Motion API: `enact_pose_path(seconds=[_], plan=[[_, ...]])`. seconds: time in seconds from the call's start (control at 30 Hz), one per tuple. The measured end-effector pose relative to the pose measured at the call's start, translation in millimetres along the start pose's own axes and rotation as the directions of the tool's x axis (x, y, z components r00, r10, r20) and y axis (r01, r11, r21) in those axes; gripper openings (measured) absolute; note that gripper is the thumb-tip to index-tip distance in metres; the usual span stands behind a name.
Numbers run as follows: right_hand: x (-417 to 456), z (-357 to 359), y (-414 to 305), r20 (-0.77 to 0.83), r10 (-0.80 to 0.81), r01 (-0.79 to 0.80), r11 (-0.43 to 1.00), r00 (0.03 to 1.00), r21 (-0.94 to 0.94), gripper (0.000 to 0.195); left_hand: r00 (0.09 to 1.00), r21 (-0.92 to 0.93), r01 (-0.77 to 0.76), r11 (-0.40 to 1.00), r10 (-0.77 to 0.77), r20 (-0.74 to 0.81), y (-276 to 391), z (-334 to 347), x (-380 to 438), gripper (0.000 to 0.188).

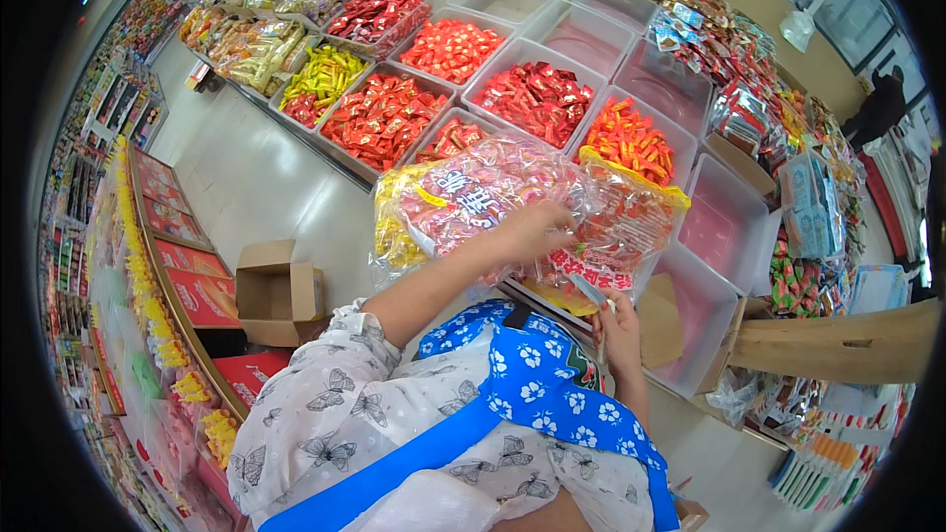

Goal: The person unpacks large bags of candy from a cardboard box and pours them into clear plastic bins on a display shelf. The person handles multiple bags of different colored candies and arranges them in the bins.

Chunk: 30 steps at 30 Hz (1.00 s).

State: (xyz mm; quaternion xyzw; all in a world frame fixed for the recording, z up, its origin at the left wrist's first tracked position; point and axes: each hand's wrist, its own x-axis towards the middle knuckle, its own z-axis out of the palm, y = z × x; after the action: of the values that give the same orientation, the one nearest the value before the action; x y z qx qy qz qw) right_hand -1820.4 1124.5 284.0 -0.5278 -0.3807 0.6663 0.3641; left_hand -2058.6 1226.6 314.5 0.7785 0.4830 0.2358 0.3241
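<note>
My right hand (619, 329) grips a small knife (589, 290), its metal blade pointing up over the bags. The blade's tip is close to a clear bag of red-wrapped sweets (628, 225) with a yellow edge. Blurred, my left hand (538, 229) reaches across a large clear plastic bag of pink-wrapped sweets (473, 196); whether its fingers grip the film I cannot tell. Yellow packaging (395, 225) shows at the left of that bag. Both bags lie over the front edge of the sweet bins, partly covering a bin of red sweets (454, 137).
Beyond are clear bins of red sweets (536, 100), orange sweets (628, 140) and yellow sweets (321, 77). A wooden board (835, 343) juts out at right. An open cardboard box (277, 292) stands at left beside a curved display of red boxes (196, 288).
</note>
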Motion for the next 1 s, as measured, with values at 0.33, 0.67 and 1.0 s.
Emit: enact_pose_path(seconds=[0.33,0.67,1.0], plan=[[41,15,1,-0.108,-0.059,0.056,0.998,0.992,-0.026,0.008,0.925,0.298,0.327,0.897,-0.241,-0.293,-130,-33,-3,0.032],[100,45,-27,-0.051,-0.028,0.022,0.993,0.998,-0.113,0.02,0.943,0.364,0.238,0.9,-0.125,-0.308,-143,-17,19,0.014],[147,77,-39,-0.028,-0.015,0.007,0.963,1.0,-0.268,0.017,0.938,0.276,0.202,0.94,-0.104,-0.331,-150,-18,17,0.016]])
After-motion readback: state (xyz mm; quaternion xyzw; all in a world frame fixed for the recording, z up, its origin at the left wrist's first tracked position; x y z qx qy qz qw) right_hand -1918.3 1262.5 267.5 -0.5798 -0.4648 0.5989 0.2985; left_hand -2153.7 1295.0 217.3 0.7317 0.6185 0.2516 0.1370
